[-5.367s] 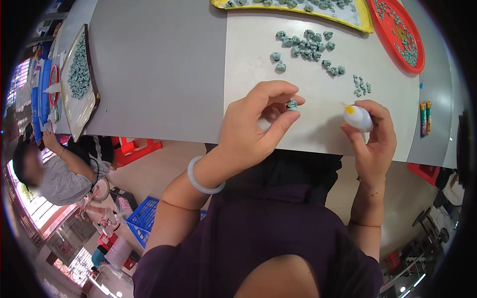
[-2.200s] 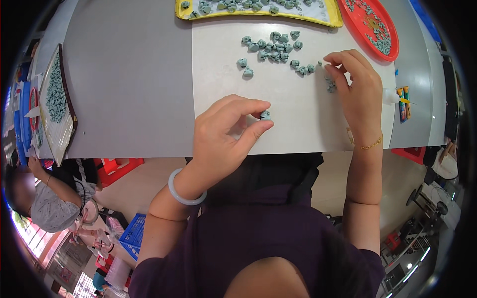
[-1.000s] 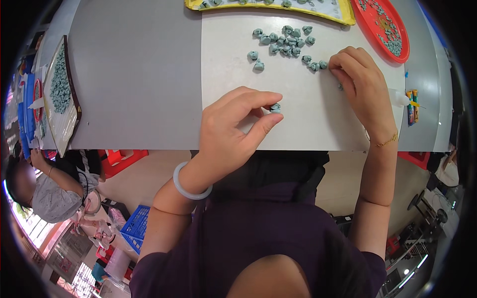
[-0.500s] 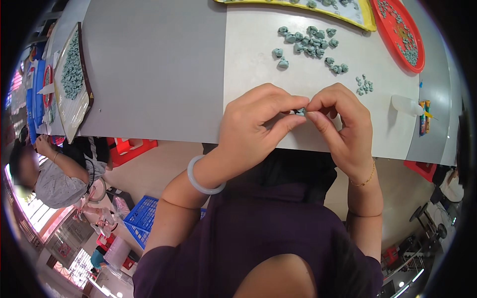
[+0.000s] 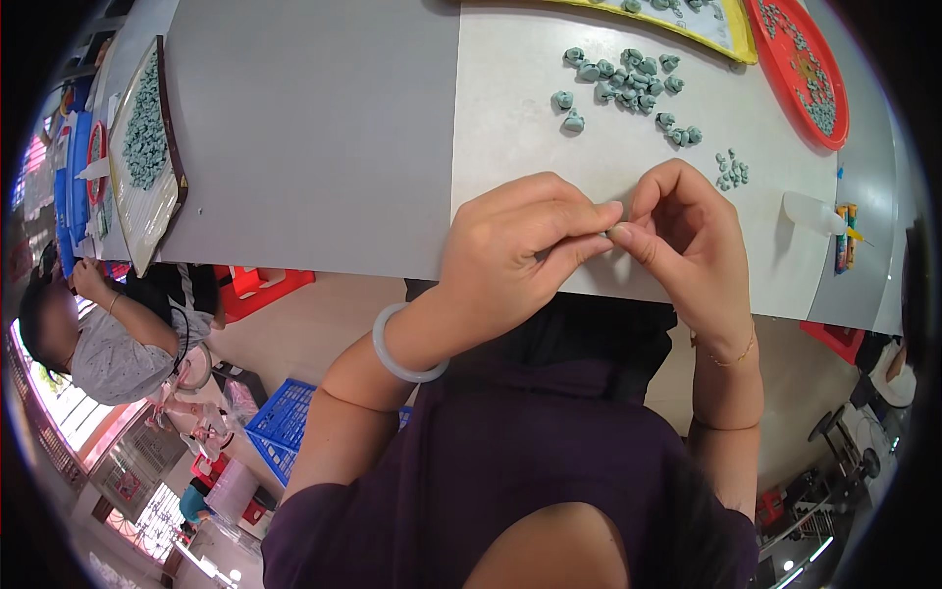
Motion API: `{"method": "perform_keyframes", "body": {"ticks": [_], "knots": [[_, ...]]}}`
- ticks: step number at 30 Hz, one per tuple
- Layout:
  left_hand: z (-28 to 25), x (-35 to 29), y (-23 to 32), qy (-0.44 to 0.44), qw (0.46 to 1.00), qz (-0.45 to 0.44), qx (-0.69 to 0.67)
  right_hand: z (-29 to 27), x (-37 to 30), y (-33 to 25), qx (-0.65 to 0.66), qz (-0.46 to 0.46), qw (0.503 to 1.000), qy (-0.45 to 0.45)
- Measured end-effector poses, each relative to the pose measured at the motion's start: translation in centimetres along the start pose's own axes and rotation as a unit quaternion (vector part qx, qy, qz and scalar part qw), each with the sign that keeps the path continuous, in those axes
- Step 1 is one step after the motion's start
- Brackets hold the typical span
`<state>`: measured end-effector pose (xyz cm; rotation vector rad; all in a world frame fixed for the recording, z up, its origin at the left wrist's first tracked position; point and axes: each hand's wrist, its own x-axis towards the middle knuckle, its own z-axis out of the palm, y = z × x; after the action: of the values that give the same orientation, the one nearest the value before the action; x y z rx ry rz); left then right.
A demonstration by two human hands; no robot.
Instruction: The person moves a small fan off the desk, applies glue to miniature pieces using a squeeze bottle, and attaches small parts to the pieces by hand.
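My left hand (image 5: 520, 240) pinches a small grey-green piece (image 5: 607, 234) between thumb and forefinger, just above the table's near edge. Most of the piece is hidden by the fingertips. From the other side, my right hand (image 5: 695, 240) meets it, thumb pressed to the piece and fingers curled. Beyond my hands lies a loose cluster of grey-green moulded pieces (image 5: 628, 83), rounded and lumpy. A group of much smaller grey-green bits (image 5: 732, 171) lies to the right of it.
A yellow-rimmed tray (image 5: 706, 44) and a red oval tray (image 5: 836, 126) hold more pieces at far right. A white squeeze bottle (image 5: 810, 211) lies at right. On the left stands a tray of small pieces (image 5: 147, 137), with another person (image 5: 123, 339) seated near it.
The view has shifted slightly. My right forefinger has lifted from the piece, while the thumb stays against it. My left fingers have closed further over the piece, hiding more of it.
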<state>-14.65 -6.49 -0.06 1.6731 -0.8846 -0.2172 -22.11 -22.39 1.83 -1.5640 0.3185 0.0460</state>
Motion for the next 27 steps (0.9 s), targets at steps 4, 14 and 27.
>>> {"method": "perform_keyframes", "body": {"ticks": [4,14,27], "knots": [[-0.5,0.0,0.3,-0.014,0.999,-0.011,-0.033,-0.2,0.3,-0.1,0.074,0.047,0.995,-0.040],[-0.8,-0.1,0.1,0.005,0.993,-0.026,-0.111,1.7,-0.4,1.8,-0.075,-0.238,0.964,0.095],[-1.1,-0.2,0.2,-0.013,0.991,-0.085,-0.103,2.5,-0.6,1.9,-0.195,-0.314,0.919,0.136]]}}
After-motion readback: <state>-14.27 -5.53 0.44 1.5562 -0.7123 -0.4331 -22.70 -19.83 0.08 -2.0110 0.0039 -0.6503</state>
